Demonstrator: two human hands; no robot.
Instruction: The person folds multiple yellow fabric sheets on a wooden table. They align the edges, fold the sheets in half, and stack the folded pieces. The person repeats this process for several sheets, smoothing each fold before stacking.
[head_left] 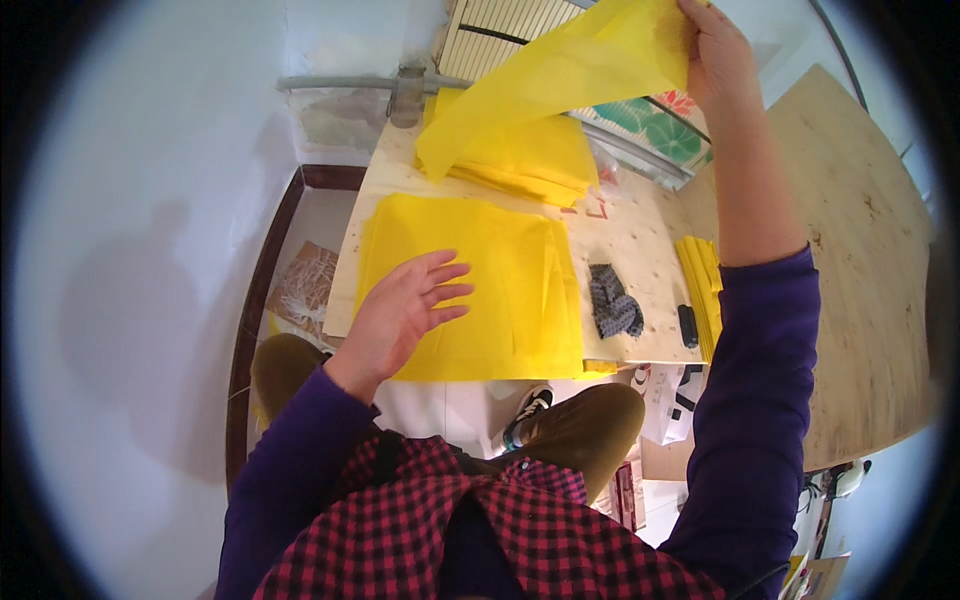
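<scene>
My top [370,540] is nearest; my right grip [722,62] pinches a sheet [570,65] I should keep smooth; my left grip [402,308] is empty.

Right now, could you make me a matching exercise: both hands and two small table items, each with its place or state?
1. Right hand
2. Left hand
3. Grey patterned cloth
4. Small black object

A. Crumpled on bare wood
B. Open over the nearer yellow stack
C. Beside the narrow yellow pile
D. Gripping a raised yellow sheet

Pairs: 1-D, 2-B, 3-A, 4-C
</scene>
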